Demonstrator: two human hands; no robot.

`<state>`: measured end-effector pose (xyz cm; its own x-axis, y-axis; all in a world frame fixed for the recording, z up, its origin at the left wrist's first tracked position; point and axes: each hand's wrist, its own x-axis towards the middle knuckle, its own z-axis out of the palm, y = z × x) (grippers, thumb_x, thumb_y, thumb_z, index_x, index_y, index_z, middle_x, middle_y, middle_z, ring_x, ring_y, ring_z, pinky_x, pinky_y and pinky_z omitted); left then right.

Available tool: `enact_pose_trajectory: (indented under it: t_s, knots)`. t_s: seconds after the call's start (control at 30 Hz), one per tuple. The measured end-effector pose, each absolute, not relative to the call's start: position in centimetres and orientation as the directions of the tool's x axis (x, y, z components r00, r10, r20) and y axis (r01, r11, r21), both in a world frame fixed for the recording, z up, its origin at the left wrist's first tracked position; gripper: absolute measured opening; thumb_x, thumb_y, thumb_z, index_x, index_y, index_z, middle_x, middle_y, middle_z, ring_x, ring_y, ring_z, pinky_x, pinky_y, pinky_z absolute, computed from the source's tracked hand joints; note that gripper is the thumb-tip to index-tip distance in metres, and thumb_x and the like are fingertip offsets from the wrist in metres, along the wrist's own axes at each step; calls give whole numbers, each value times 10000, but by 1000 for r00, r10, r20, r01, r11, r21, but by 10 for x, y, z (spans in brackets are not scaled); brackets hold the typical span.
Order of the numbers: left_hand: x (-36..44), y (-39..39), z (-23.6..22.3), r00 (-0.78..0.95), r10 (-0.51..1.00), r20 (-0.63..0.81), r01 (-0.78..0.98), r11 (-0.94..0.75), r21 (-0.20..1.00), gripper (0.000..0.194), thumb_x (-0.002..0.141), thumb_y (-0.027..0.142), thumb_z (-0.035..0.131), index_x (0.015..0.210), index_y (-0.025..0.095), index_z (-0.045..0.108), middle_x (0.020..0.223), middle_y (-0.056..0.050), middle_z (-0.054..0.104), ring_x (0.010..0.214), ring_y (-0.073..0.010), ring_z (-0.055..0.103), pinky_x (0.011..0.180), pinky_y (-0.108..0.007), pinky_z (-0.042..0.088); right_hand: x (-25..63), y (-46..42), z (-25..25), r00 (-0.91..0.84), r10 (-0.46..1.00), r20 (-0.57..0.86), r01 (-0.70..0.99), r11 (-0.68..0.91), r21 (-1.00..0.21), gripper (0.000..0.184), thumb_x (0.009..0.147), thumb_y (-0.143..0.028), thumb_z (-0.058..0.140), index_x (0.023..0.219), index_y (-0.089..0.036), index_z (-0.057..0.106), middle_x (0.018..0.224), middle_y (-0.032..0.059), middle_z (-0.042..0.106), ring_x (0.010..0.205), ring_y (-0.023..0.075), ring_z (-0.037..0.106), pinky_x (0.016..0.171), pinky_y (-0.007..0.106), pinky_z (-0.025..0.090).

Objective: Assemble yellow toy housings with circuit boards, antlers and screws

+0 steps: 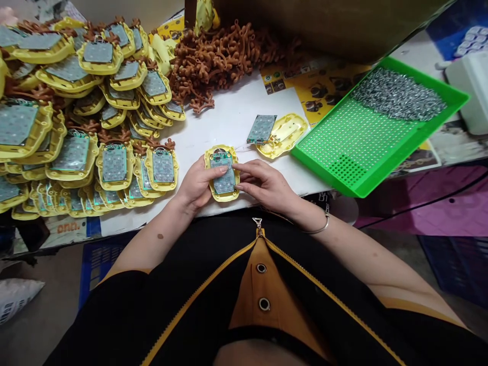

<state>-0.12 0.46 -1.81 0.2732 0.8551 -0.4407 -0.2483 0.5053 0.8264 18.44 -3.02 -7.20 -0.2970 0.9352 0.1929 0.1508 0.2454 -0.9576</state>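
My left hand grips a yellow plastic shell from its left side, with the thumb lying over the circuit board seated inside it. From the right, my right hand touches the edge of the same shell with its thumb and fingertips; the fingers are bent and slightly apart. Just beyond that hand lies another yellow shell, open side up, with a separate circuit board leaning at its left edge.
Stacked yellow shells with boards fill the left of the table. A heap of brown plastic antler-shaped pieces lies at the back. A green tray with many small screws stands at the right, beside a white box.
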Motion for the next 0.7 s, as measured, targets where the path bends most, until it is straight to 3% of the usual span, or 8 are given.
enact_pose_trajectory:
  t_s: [0.23, 0.43, 0.53, 0.7]
  knots:
    - [0, 6, -19, 275, 850, -449, -261, 515, 816, 406, 614, 166, 827, 983, 136, 660, 945, -71, 752, 923, -246, 711, 894, -385, 549, 183, -29, -70, -290, 943, 166, 163, 220, -962, 448, 886, -470, 680, 1306, -319, 651, 1084, 60, 634, 890, 156, 658, 840, 362, 618]
    - [2, 6, -19, 241, 875, -420, -259, 475, 841, 391, 614, 162, 820, 963, 141, 644, 894, -49, 739, 852, -212, 696, 794, -331, 555, 186, -27, -67, -282, 939, 198, 218, 263, -940, 362, 950, -359, 598, 1302, -300, 659, 1048, 68, 668, 973, 182, 648, 903, 385, 582]
    - [3, 5, -20, 206, 896, -392, -253, 436, 864, 425, 606, 164, 826, 980, 153, 625, 903, -34, 733, 854, -198, 690, 793, -319, 555, 184, -26, -69, -276, 936, 217, 240, 285, -928, 361, 943, -340, 606, 1298, -296, 655, 1057, 70, 673, 964, 181, 663, 862, 372, 597]
    - [1, 6, -18, 195, 898, -395, -216, 432, 875, 463, 605, 186, 835, 1005, 153, 605, 916, -34, 726, 851, -198, 692, 805, -335, 556, 198, -37, -52, -149, 900, 410, 367, 436, -822, 335, 940, -303, 621, 1274, -302, 647, 1086, 75, 686, 858, 175, 700, 768, 361, 629]
